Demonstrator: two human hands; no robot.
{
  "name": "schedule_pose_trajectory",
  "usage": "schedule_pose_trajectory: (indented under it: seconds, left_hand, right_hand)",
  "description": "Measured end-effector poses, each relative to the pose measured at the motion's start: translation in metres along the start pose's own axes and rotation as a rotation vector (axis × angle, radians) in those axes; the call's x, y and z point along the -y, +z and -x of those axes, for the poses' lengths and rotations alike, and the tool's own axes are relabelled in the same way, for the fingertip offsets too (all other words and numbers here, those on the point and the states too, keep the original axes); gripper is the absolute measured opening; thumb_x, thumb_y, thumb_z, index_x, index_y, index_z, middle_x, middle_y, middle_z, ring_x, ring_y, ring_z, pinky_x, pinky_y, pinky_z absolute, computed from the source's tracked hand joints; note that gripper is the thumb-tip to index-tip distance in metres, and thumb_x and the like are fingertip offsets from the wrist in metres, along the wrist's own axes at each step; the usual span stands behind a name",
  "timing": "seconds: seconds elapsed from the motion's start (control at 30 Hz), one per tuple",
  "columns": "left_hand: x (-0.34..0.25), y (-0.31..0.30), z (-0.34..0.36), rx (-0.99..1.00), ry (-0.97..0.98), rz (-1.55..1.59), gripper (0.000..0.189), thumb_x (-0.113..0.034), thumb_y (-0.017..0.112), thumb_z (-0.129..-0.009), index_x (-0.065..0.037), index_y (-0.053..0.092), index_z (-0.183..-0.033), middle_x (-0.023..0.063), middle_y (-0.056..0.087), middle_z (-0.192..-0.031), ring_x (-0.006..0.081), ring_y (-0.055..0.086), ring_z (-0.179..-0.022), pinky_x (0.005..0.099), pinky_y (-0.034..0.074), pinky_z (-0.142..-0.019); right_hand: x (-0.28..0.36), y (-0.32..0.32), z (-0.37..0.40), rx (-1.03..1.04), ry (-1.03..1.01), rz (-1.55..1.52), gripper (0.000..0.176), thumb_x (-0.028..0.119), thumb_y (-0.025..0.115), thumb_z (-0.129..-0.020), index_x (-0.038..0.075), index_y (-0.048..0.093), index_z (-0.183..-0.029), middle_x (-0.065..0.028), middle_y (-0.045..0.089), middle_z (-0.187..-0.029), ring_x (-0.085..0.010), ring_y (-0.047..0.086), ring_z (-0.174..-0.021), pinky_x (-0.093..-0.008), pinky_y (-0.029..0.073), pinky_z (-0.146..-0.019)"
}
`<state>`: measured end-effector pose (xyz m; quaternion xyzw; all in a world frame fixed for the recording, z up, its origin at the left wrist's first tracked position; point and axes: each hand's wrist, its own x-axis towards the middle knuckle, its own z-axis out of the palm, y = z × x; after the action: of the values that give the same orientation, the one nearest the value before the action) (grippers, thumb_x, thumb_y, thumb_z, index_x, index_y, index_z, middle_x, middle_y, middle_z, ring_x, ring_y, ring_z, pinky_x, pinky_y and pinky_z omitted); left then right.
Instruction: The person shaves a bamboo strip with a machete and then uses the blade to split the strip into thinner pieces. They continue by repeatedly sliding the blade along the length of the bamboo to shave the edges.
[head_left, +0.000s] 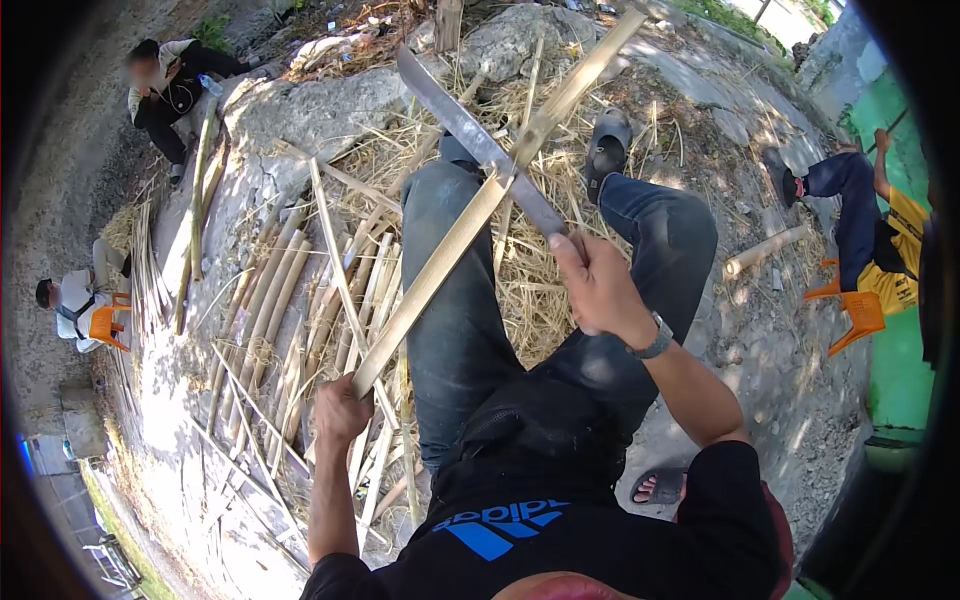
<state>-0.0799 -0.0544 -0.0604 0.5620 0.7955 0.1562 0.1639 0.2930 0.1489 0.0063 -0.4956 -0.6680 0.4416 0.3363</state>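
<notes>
My left hand (341,411) is closed round the near end of a long split bamboo strip (433,276), which slants up and away to the right across my left thigh. In my right hand (597,284) is the handle end of a machete (450,115). Its long, dark blade points to the upper left and crosses the strip about midway, with the edge right at the bamboo. Pale shavings (540,300) cover the ground between my legs.
Cut bamboo poles (280,285) and thin strips lie on the ground to my left. A short bamboo piece (765,252) rests to the right. Two people sit at the left; another, in a yellow top (900,270), is by an orange chair (857,318). Rocks (330,115) stand ahead.
</notes>
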Motion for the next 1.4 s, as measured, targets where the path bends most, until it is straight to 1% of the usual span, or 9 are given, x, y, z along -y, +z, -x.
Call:
schedule_pose_trajectory:
  seconds: [0.33, 0.53, 0.6, 0.73, 0.8, 0.9, 1.07, 1.2, 1.4]
  left_hand:
    - [0.000, -0.001, 0.000, -0.026, 0.044, 0.026, 0.024, -0.020, 0.081, -0.079, -0.003, 0.066, -0.072, 0.0178, 0.062, -0.058, 0.0368, 0.064, -0.054, 0.0443, 0.049, -0.053]
    - [-0.005, -0.005, -0.005, -0.024, 0.047, 0.025, 0.022, -0.020, 0.081, -0.079, -0.003, 0.068, -0.076, 0.0187, 0.064, -0.061, 0.0365, 0.066, -0.057, 0.0447, 0.049, -0.054]
    - [-0.013, -0.005, -0.012, -0.037, 0.120, -0.037, 0.020, -0.019, 0.081, -0.078, -0.003, 0.068, -0.077, 0.0190, 0.064, -0.062, 0.0365, 0.066, -0.057, 0.0451, 0.049, -0.054]
    - [-0.005, -0.006, -0.005, -0.057, 0.124, -0.018, 0.022, -0.017, 0.079, -0.079, -0.002, 0.064, -0.072, 0.0207, 0.063, -0.062, 0.0382, 0.065, -0.057, 0.0445, 0.049, -0.053]
    - [-0.011, -0.006, -0.006, -0.033, 0.098, 0.004, 0.022, -0.017, 0.079, -0.078, -0.002, 0.064, -0.072, 0.0208, 0.062, -0.062, 0.0387, 0.065, -0.057, 0.0450, 0.050, -0.054]
    - [-0.027, -0.001, -0.016, -0.089, 0.153, 0.015, 0.021, -0.017, 0.080, -0.077, -0.003, 0.066, -0.072, 0.0201, 0.063, -0.061, 0.0383, 0.065, -0.056, 0.0439, 0.050, -0.053]
    - [-0.006, -0.001, -0.012, -0.071, 0.131, -0.025, 0.021, -0.017, 0.080, -0.076, -0.003, 0.065, -0.070, 0.0205, 0.063, -0.060, 0.0372, 0.066, -0.055, 0.0437, 0.051, -0.053]
    - [-0.019, 0.002, -0.023, -0.069, 0.069, 0.037, 0.020, -0.017, 0.080, -0.076, -0.002, 0.067, -0.073, 0.0201, 0.064, -0.062, 0.0385, 0.068, -0.059, 0.0447, 0.053, -0.057]
    - [-0.029, 0.007, -0.024, -0.077, 0.085, -0.002, 0.019, -0.019, 0.078, -0.076, -0.004, 0.067, -0.073, 0.0209, 0.065, -0.064, 0.0396, 0.068, -0.061, 0.0479, 0.052, -0.059]
  right_hand:
    - [-0.010, 0.008, 0.003, 0.047, -0.073, -0.044, 0.047, 0.035, 0.051, -0.108, 0.005, 0.053, -0.073, -0.0003, 0.049, -0.050, -0.0100, 0.050, -0.037, -0.0287, 0.039, -0.034]
    - [0.000, -0.029, -0.028, -0.167, 0.186, -0.188, 0.047, 0.038, 0.056, -0.105, 0.001, 0.055, -0.076, -0.0101, 0.047, -0.054, -0.0216, 0.055, -0.051, -0.0400, 0.041, -0.053]
    - [-0.004, 0.004, -0.001, -0.100, -0.295, 0.241, 0.047, 0.038, 0.054, -0.107, 0.003, 0.054, -0.075, -0.0046, 0.046, -0.050, -0.0157, 0.054, -0.042, -0.0335, 0.041, -0.042]
    - [0.012, -0.024, -0.011, -0.059, 0.171, -0.169, 0.046, 0.039, 0.053, -0.107, 0.005, 0.054, -0.076, 0.0006, 0.046, -0.050, -0.0113, 0.045, -0.036, -0.0311, 0.039, -0.036]
    - [-0.099, -0.036, -0.052, -0.091, 0.108, -0.637, 0.044, 0.039, 0.049, -0.109, 0.008, 0.048, -0.079, 0.0028, 0.046, -0.058, -0.0068, 0.048, -0.042, -0.0269, 0.042, -0.038]
    - [-0.022, 0.020, 0.012, 0.079, 0.073, -0.115, 0.045, 0.039, 0.055, -0.107, 0.003, 0.060, -0.080, 0.0000, 0.052, -0.056, -0.0101, 0.045, -0.043, -0.0291, 0.040, -0.044]
    - [-0.042, -0.024, -0.042, -0.084, 0.142, -0.522, 0.044, 0.037, 0.052, -0.108, 0.003, 0.056, -0.081, 0.0002, 0.053, -0.056, -0.0108, 0.049, -0.040, -0.0290, 0.041, -0.039]
    - [-0.021, 0.033, 0.008, 0.119, -0.075, -0.110, 0.045, 0.038, 0.048, -0.109, 0.001, 0.057, -0.085, -0.0023, 0.052, -0.054, -0.0120, 0.048, -0.036, -0.0308, 0.041, -0.034]
    - [0.005, 0.011, -0.020, -0.085, 0.223, -0.319, 0.051, 0.042, 0.053, -0.107, 0.001, 0.058, -0.076, -0.0056, 0.050, -0.055, -0.0165, 0.052, -0.051, -0.0357, 0.043, -0.054]
